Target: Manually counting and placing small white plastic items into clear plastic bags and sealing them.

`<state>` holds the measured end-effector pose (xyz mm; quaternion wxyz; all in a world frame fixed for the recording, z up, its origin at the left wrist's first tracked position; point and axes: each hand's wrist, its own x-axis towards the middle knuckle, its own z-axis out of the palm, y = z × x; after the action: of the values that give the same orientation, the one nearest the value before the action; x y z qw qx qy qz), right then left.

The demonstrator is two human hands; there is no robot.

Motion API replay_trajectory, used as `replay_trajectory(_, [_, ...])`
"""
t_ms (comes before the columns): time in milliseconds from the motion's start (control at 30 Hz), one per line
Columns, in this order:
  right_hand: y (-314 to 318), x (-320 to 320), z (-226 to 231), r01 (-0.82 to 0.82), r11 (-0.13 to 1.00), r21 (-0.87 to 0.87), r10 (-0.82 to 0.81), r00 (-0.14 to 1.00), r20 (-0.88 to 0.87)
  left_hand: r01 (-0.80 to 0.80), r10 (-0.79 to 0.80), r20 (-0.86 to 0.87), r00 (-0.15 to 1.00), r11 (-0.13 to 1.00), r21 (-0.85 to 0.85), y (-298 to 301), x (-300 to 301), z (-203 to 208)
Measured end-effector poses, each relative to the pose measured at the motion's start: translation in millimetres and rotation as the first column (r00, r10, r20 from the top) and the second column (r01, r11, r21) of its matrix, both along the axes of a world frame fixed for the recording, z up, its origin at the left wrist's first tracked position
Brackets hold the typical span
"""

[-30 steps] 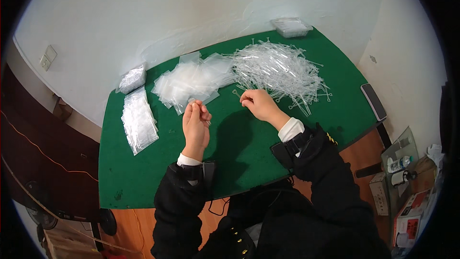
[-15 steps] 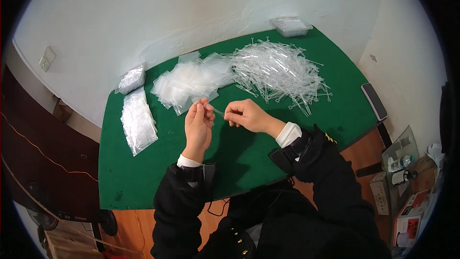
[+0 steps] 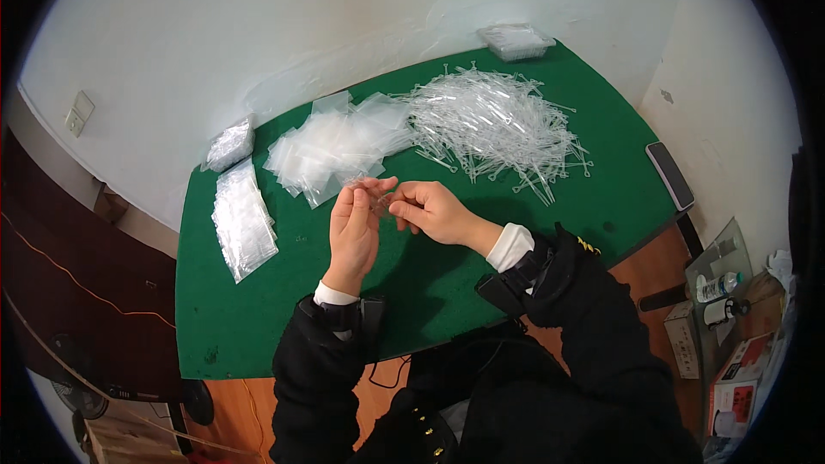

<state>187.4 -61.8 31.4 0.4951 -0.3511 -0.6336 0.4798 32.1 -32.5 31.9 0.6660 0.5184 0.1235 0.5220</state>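
Above the middle of the table, my left hand [image 3: 354, 232] is closed, thumb and fingers pinching a small clear plastic bag [image 3: 379, 204]. My right hand [image 3: 440, 213] meets it from the right, its thumb and forefinger pinched at the bag's edge on a thin clear plastic stick that is mostly hidden by the fingers. Beyond my left hand lies a loose heap of flat clear bags [image 3: 331, 150]. A large pile of thin clear plastic sticks [image 3: 494, 125] with looped ends spreads out to its right.
On the green tabletop [image 3: 284, 318], a row of overlapping clear packets [image 3: 243, 223] lies at left, below a wrapped bundle [image 3: 230, 144]. A clear plastic box [image 3: 516, 41] stands at the far right corner. A dark flat device [image 3: 669, 176] rests on the right edge.
My right hand has moved left, right up to my left hand. The stick that showed between the hands is now mostly out of sight. The left hand's fingers have stretched slightly to the right.
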Motion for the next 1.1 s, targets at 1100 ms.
replay_trajectory(1100, [10,2,-9,0.136,0.991,0.013,-0.133,0.980,-0.146,-0.079,0.069,-0.367,0.927,0.997,-0.012,1,1,-3])
